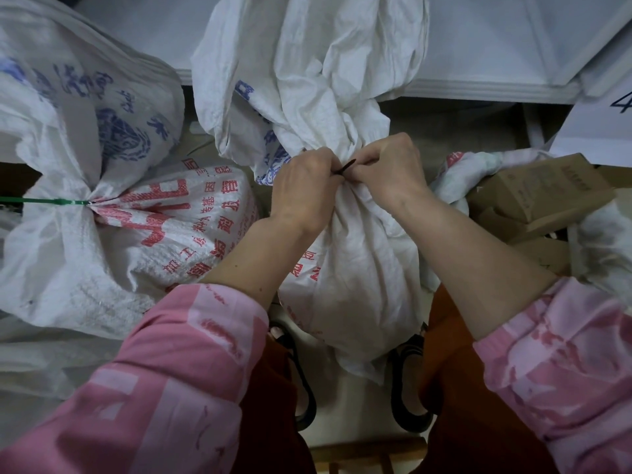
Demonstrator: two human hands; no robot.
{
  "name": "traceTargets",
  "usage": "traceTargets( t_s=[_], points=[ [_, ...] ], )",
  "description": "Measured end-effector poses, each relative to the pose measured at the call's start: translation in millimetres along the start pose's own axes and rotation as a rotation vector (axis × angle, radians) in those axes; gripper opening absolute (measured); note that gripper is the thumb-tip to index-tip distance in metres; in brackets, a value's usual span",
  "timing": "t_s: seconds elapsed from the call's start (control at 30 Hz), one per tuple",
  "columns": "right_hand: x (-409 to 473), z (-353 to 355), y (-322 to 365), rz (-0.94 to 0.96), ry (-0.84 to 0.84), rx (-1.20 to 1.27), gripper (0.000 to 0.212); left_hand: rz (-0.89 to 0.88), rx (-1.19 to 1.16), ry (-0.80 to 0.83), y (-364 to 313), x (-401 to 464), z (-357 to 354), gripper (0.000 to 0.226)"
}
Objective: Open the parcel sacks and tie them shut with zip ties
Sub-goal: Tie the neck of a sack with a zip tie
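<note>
A person in pink patterned sleeves point(191, 340) bends over a white woven parcel sack point(355, 254) standing between their feet, its neck gathered into a tight bunch at the centre of the frame. Both hands meet at that neck: the left hand point(304, 186) grips the bunched fabric with curled fingers while the right hand point(390, 165) pinches a dark zip tie point(346, 164) — only a short tip shows between the knuckles, so it cannot be told whether the tie is already threaded through its head. The loose top of the sack flares upward toward a pale shelf edge point(478, 87). To the left lies a second sack point(143, 213), printed in red, its neck already cinched by a green zip tie point(44, 201) whose tail runs out toward the frame's edge — that one appears finished. A further sack with blue print point(102, 107) sits behind it; its closure is not visible. At right, brown cardboard boxes point(540, 193) rest in what looks like another open sack point(605, 248), which, judging by its gaping mouth, still awaits tying. By this evidence the job stands partway: one sack closed, one being fastened, at least one left.
</note>
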State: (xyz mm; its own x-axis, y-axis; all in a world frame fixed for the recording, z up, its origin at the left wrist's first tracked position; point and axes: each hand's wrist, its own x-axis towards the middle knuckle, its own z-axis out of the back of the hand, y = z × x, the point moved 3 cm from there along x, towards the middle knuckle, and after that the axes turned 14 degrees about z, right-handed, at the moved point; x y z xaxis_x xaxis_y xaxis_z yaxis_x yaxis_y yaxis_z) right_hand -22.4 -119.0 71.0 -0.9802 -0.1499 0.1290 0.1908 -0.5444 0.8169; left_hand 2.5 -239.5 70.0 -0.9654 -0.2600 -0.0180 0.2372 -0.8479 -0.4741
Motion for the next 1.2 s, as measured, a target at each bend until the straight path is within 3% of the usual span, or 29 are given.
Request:
traceTargets(
  t_s=[0.7,0.97,1.2],
  points=[
    [2.8,4.1,-2.1,-0.015,0.004,0.03,0.007,-0.068,0.105,-0.098,-6.5,-3.8,5.5,0.023],
    [0.6,-2.0,1.1,0.008,0.009,0.002,0.015,-0.008,-0.023,-0.049,-2.7,-2.4,5.0,0.016],
    [-1.3,-1.9,6.0,0.037,0.111,-0.004,0.028,-0.002,-0.146,-0.048,0.9,-3.5,9.9,0.031]
  ],
)
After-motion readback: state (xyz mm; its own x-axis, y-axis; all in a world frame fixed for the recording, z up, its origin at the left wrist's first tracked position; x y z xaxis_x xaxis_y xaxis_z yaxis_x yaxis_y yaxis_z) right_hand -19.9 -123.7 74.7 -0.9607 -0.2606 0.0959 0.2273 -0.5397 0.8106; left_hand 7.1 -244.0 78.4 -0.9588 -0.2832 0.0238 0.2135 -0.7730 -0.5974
